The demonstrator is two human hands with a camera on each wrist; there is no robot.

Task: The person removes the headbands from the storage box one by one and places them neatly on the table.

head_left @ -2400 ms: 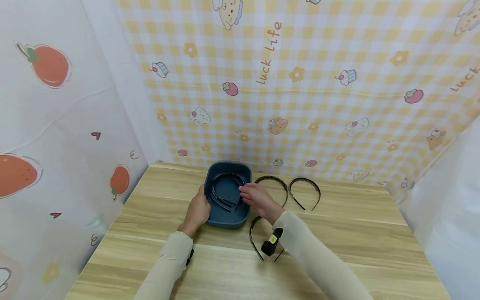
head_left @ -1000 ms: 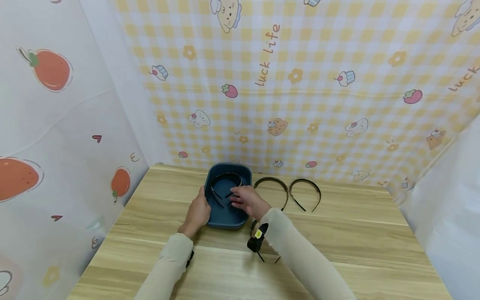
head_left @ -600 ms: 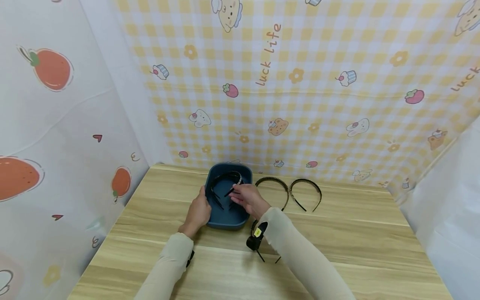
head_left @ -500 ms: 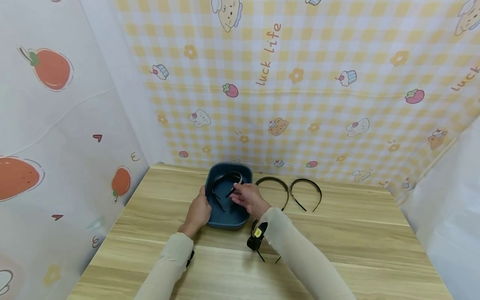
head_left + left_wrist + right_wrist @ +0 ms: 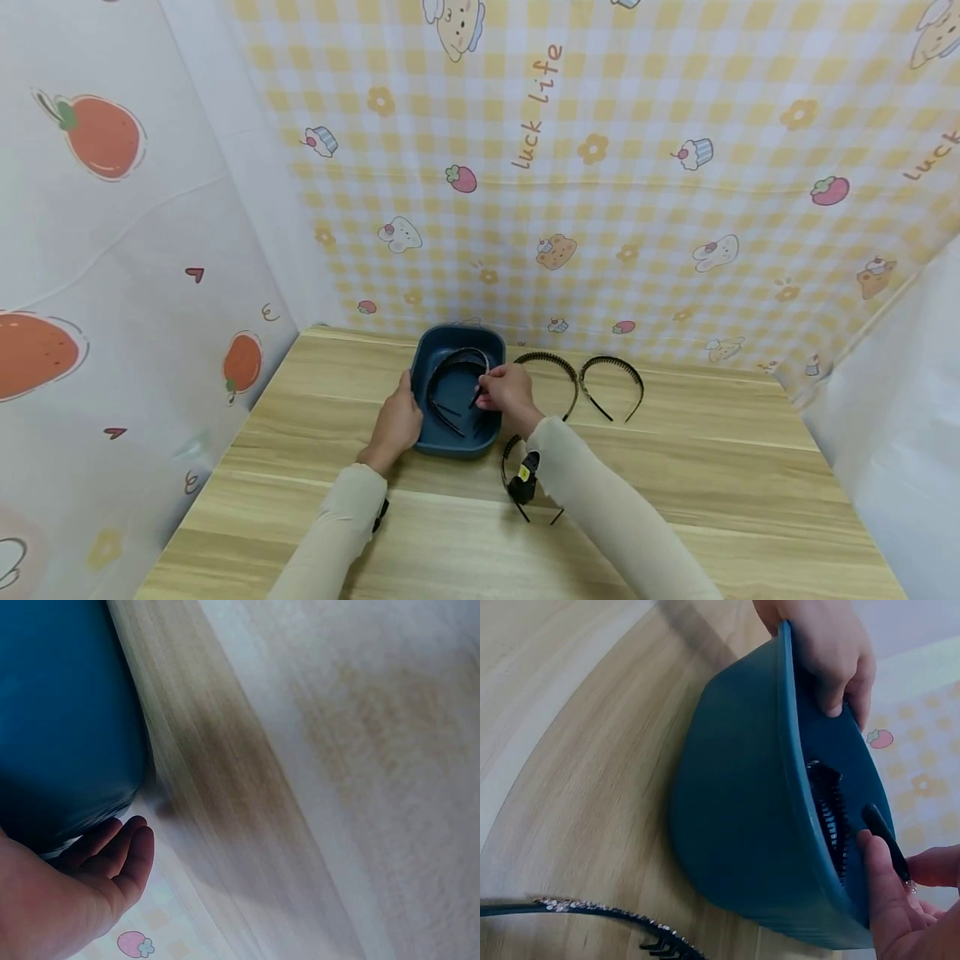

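My left hand (image 5: 398, 420) grips the left side of a dark blue plastic bin (image 5: 450, 451). In the right wrist view its thumb side (image 5: 831, 675) bends over the rim; in the left wrist view its curled fingers (image 5: 135, 862) show below the bin. Between thumb and fingers, my right hand (image 5: 508, 392) pinches one arm of a thin black headband (image 5: 431, 387), whose hoop arches over the bin's inside. That arm's dark tip (image 5: 885, 834) and sparkly stones show in the right wrist view. Inside the bin lies another black toothed headband (image 5: 829, 814).
Toothed headbands lie on the wooden table (image 5: 675, 467) right of the bin: a larger one (image 5: 546, 357) behind my right hand, one (image 5: 611, 360) beside it, and one (image 5: 504, 475) partly under my right wrist. A checked cloth (image 5: 637, 233) hangs behind.
My right hand dipped into the bin, took hold of a headband's arm, then shifted right toward the right rim, turning and lifting the hoop. The left hand and bin stay put.
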